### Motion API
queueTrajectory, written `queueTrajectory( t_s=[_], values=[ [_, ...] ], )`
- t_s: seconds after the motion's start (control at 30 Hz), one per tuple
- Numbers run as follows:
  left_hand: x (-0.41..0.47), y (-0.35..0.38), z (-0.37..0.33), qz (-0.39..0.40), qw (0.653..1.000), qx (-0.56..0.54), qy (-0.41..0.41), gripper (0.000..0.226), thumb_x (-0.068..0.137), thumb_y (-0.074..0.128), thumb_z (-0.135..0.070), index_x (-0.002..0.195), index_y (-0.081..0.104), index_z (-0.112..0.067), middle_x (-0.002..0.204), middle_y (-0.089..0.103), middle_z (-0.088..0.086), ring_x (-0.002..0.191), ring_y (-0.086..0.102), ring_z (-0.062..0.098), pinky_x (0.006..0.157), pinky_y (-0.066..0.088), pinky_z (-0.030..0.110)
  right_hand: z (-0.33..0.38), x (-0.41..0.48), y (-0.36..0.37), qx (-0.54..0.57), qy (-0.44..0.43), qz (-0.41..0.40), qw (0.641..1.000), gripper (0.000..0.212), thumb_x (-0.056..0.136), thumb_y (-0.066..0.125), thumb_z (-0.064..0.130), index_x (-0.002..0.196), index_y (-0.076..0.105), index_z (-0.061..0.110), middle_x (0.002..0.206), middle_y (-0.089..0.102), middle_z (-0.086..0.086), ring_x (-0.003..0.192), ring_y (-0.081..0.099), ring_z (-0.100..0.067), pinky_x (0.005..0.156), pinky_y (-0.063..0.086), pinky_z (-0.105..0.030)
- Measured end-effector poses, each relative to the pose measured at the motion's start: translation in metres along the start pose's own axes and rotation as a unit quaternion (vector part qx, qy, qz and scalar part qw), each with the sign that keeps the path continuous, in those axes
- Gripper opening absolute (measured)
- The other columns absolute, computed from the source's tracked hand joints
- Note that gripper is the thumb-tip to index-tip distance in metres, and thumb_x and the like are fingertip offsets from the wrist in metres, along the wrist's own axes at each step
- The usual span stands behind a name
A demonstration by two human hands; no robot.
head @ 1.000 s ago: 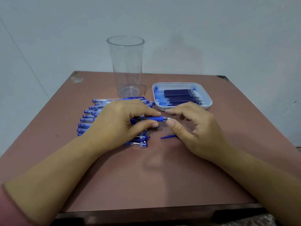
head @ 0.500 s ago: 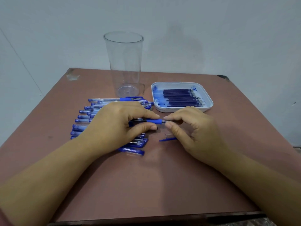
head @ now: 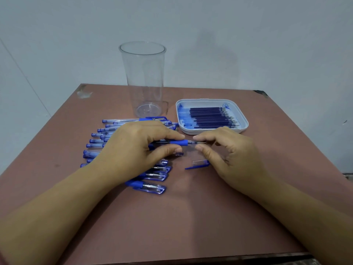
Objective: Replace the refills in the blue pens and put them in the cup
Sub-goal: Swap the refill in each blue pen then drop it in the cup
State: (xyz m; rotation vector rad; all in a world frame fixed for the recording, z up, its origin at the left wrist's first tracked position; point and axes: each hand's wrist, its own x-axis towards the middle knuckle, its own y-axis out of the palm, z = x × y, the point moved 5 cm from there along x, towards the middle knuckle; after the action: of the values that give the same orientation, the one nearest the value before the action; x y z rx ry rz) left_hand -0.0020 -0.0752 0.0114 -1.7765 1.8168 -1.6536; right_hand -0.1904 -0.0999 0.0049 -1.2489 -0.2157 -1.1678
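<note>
While the left hand (head: 133, 148) clamps one pen (head: 178, 142) by its blue rubber grip, thumb under and forefinger on top, the right hand (head: 229, 155) sits at the writing end with thumb and forefinger curled either side of the clear nose and metal point. Real contact there is hard to call: cannot tell if they pinch it or just bracket it. The pen is level, lifted just above the table (head: 191, 217), point toward the right, in front of the tray (head: 245, 121). Its cap (head: 198, 163) lies off on the table below the right thumb. Handling guess: light, stiff plastic barrel, smooth and a bit slippery, so the rubber grip is the sensible place to hold. The nose piece is small and likely threaded, so it needs a fingertip twist, not force. The refill inside is probably thin, bendy and easy to kink or smear. Both wrists are low and forearms angle inward. The other right fingers are loosely curled and touch nothing, and the left palm covers part of the pile of capped pens (head: 95, 146) lying just left of centre. Spare refills (head: 210, 118) lie side by side in the tray, which has ink stains. The clear cup (head: 143, 79) stands upright at the back, nothing in it.
</note>
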Motion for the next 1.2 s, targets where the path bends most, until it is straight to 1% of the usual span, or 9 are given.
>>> queueTrajectory(
  t_s=[0.13,0.23,0.4,0.5,0.6,0.7,0.83,0.9,1.2],
  values=[
    [0.0,-0.006,0.007,-0.005,1.0,0.015,-0.01,0.028,0.085,0.061,-0.05,0.107,0.072,-0.036,0.088,0.058,-0.034,0.083,0.059,-0.011,0.075,0.048,0.016,-0.009,0.0,-0.01,-0.026,0.022,-0.008,0.999,0.015,0.087,0.067,0.016,0.101,0.072,0.016,0.093,0.063,0.015,0.087,0.058,-0.004,0.082,0.043,-0.013],
    [0.0,-0.012,0.013,-0.004,0.999,0.03,-0.026,0.03,0.084,0.06,-0.052,0.105,0.073,-0.035,0.086,0.064,-0.026,0.081,0.061,-0.007,0.073,0.048,0.018,-0.026,-0.004,-0.02,-0.013,0.083,-0.007,0.996,0.014,0.087,0.066,0.021,0.099,0.071,0.024,0.093,0.064,0.019,0.091,0.057,-0.001,0.084,0.041,-0.013],
    [0.0,-0.015,0.015,-0.001,0.999,0.025,-0.044,0.032,0.082,0.058,-0.055,0.104,0.073,-0.037,0.082,0.067,-0.019,0.078,0.062,0.0,0.069,0.046,0.019,-0.039,-0.005,-0.008,-0.02,0.141,0.121,0.982,0.021,0.084,0.07,0.034,0.092,0.062,0.052,0.086,0.06,0.017,0.091,0.05,-0.003,0.078,0.033,-0.005],
    [0.0,-0.012,0.013,0.001,0.999,0.017,-0.041,0.034,0.081,0.058,-0.056,0.104,0.073,-0.037,0.082,0.065,-0.023,0.079,0.061,-0.005,0.069,0.045,0.014,-0.041,0.001,0.001,0.001,0.159,0.183,0.97,0.027,0.083,0.071,0.034,0.088,0.058,0.058,0.082,0.057,0.016,0.089,0.047,-0.006,0.076,0.031,-0.006],
    [0.0,-0.011,0.012,0.0,0.999,0.013,-0.038,0.035,0.081,0.058,-0.058,0.104,0.074,-0.036,0.08,0.06,-0.033,0.08,0.058,-0.014,0.071,0.041,0.005,-0.042,0.002,0.005,0.005,0.156,0.206,0.966,0.028,0.083,0.071,0.033,0.088,0.058,0.057,0.08,0.056,0.018,0.089,0.048,-0.009,0.078,0.034,-0.012],
    [0.001,-0.011,0.013,0.001,0.999,0.013,-0.04,0.035,0.08,0.059,-0.058,0.104,0.073,-0.037,0.079,0.058,-0.033,0.08,0.058,-0.013,0.07,0.04,0.005,-0.043,0.001,0.005,0.008,0.147,0.208,0.967,0.025,0.083,0.072,0.03,0.091,0.063,0.052,0.083,0.058,0.016,0.088,0.053,-0.01,0.08,0.037,-0.015],
    [0.002,-0.01,0.012,0.002,0.999,0.019,-0.043,0.027,0.08,0.067,-0.049,0.104,0.073,-0.038,0.078,0.058,-0.034,0.079,0.057,-0.014,0.07,0.038,0.005,-0.038,0.004,0.003,0.033,0.138,0.19,0.971,0.015,0.085,0.072,0.019,0.098,0.074,0.027,0.087,0.064,0.014,0.085,0.059,-0.004,0.074,0.041,-0.01],
    [0.002,-0.01,0.011,0.001,0.999,0.018,-0.044,0.026,0.079,0.067,-0.047,0.104,0.072,-0.04,0.079,0.058,-0.033,0.08,0.058,-0.011,0.07,0.041,0.007,-0.032,0.006,0.004,0.027,0.111,0.194,0.974,0.017,0.088,0.069,0.016,0.103,0.074,0.022,0.088,0.064,0.011,0.085,0.058,-0.002,0.075,0.041,-0.009],
    [0.003,-0.013,0.008,-0.005,0.999,0.016,-0.04,0.025,0.079,0.067,-0.046,0.104,0.065,-0.05,0.083,0.057,-0.043,0.08,0.059,-0.008,0.07,0.042,0.008,-0.022,0.013,0.011,-0.001,0.095,0.271,0.958,0.025,0.093,0.06,0.011,0.107,0.071,0.028,0.09,0.051,0.015,0.085,0.051,0.01,0.076,0.035,-0.004]
  ],
)
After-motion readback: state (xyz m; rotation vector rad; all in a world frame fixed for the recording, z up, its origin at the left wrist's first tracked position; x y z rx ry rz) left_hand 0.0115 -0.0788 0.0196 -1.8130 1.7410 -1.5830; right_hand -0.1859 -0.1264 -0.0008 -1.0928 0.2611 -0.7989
